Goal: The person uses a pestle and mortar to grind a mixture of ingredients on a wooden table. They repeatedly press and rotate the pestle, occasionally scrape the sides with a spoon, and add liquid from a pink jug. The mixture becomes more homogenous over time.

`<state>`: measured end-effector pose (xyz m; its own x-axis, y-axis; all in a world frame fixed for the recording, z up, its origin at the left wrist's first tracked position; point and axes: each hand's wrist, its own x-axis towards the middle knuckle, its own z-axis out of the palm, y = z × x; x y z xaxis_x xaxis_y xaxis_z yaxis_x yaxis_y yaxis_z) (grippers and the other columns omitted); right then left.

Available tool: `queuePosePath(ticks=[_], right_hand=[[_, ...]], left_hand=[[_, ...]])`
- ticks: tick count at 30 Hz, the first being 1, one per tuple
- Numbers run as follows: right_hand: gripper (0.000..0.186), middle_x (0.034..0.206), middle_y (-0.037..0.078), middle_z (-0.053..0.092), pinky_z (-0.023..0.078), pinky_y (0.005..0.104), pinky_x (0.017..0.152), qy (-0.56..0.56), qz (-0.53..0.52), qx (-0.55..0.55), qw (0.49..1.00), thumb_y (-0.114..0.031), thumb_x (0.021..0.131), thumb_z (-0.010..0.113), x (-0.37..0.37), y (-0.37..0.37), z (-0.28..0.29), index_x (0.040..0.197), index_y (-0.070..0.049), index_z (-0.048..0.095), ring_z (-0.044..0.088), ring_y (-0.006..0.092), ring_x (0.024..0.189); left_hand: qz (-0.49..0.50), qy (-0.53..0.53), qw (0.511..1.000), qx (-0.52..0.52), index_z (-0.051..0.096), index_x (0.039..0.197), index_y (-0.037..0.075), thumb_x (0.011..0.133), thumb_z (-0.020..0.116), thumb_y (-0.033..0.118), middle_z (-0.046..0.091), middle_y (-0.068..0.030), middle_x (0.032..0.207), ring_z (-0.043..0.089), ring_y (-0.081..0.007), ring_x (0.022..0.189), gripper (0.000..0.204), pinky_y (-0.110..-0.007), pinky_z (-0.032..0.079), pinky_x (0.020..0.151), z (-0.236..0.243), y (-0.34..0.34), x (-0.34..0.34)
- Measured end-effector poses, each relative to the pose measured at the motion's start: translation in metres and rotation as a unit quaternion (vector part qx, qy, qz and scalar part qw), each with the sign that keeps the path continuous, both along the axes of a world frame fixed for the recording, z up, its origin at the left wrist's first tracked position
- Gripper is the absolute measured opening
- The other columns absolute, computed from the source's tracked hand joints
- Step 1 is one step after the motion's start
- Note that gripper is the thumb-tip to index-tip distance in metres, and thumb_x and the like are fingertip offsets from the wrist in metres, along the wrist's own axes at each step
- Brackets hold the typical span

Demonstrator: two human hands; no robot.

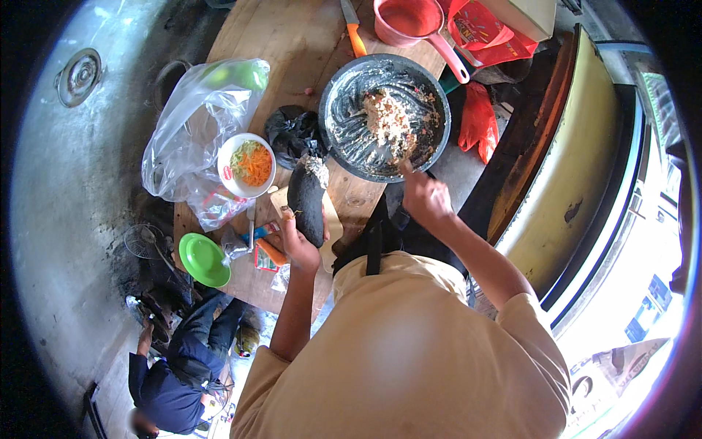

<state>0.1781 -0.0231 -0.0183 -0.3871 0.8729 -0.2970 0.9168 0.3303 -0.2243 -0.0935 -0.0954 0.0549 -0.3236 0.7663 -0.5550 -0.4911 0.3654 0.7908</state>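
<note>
My left hand [301,247] is closed round a dark stone pestle [306,196], its far end coated with pale, crumbly paste. The pestle is held beside the near left side of a wide black stone mortar [341,124]. Inside the mortar lies a heap of beige, coarse paste [387,117] with reddish bits, and smears of it cover the walls. My right hand [428,200] is closed at the mortar's near right rim, fingers pointing into it. What those fingers hold is too small and hidden to make out.
Left of the pestle are a white bowl of shredded vegetables [251,164], a clear plastic bag [179,139] and a black bag [289,132]. A green plate [204,260] sits at the table's left edge. Beyond the mortar are an orange-handled knife [356,38] and a red dipper [398,36]. Another person [179,380] is lower left.
</note>
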Motion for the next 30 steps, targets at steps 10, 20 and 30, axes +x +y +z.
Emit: queuePosePath(ticks=[10, 20, 30], right_hand=[[0.046, 0.093, 0.014, 0.071, 0.061, 0.0515, 0.063, 0.057, 0.065, 0.015, 0.996, -0.008, 0.092, 0.056, 0.056, 0.03, 0.018, 0.137, -0.014, 0.059, 0.073, 0.0377, 0.071], [0.06, 0.092, 0.015, 0.068, 0.06, 0.053, 0.059, 0.017, 0.108, 0.004, 0.994, -0.009, 0.089, 0.059, 0.072, 0.042, 0.0, 0.147, -0.024, 0.055, 0.073, 0.0358, 0.066], [0.066, 0.084, 0.012, 0.066, 0.058, 0.0498, 0.054, 0.057, 0.181, -0.011, 0.982, -0.009, 0.087, 0.059, 0.082, 0.066, -0.01, 0.15, -0.027, 0.054, 0.07, 0.0334, 0.061]], left_hand=[[-0.039, 0.032, 0.999, 0.021, 0.056, 0.119, -0.004, 0.109, 0.034, 0.047, 0.066, -0.0195, 0.094, 0.059, -0.0243, 0.059, 0.056, -0.033, 0.049, 0.056, -0.048, -0.001, -0.01], [-0.027, 0.032, 0.999, 0.009, 0.055, 0.096, 0.004, 0.112, 0.033, 0.047, 0.057, -0.009, 0.062, 0.053, -0.0189, 0.046, 0.05, -0.031, 0.041, 0.045, -0.033, 0.021, 0.04], [-0.025, 0.051, 0.998, 0.001, 0.056, 0.103, 0.004, 0.113, 0.037, 0.043, 0.054, -0.007, 0.066, 0.053, -0.0172, 0.044, 0.044, -0.031, 0.043, 0.042, -0.059, 0.06, 0.061]])
